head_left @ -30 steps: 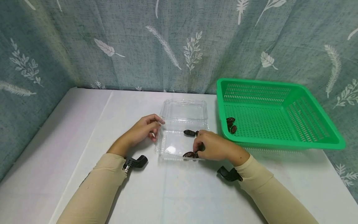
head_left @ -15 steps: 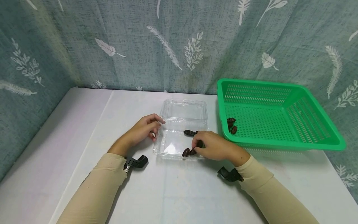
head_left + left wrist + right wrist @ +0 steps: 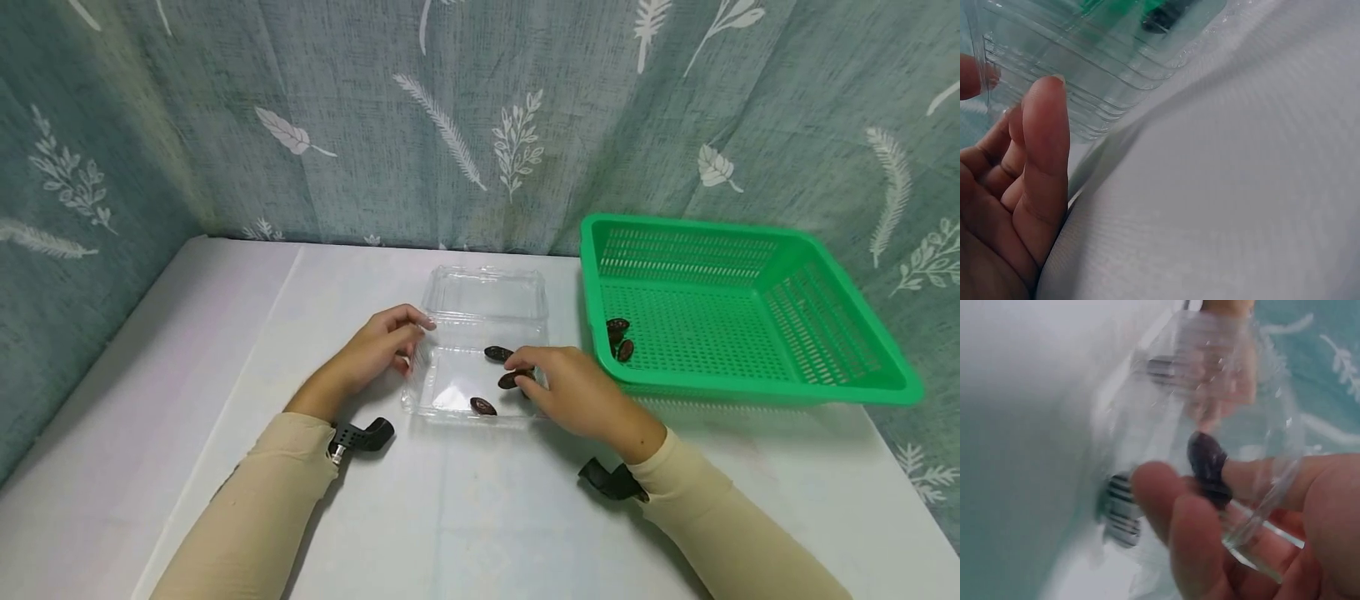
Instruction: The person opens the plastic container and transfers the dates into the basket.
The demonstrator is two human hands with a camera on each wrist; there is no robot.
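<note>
A clear plastic clamshell container (image 3: 454, 377) lies open on the table, its lid (image 3: 484, 293) folded back. My left hand (image 3: 371, 350) holds its left rim, thumb (image 3: 1046, 125) against the outer wall and a finger at the edge. Over the container's right half, my right hand (image 3: 573, 392) pinches a dark brown date (image 3: 513, 380) between thumb and fingers; the right wrist view shows this held date (image 3: 1205, 456) close up. Another date (image 3: 483, 406) lies near the front wall. One more date (image 3: 498, 353) sits towards the back, and the right fingers partly hide that area.
A green perforated basket (image 3: 765, 388) stands at the right, with several dates (image 3: 618, 333) in its left corner. White cloth (image 3: 450, 517) covers the table. A patterned grey-green curtain (image 3: 360, 125) hangs behind it.
My right hand has lifted a date from near the front wall and moved back slightly. The other front date has shifted left. The container and my left hand have moved slightly left.
</note>
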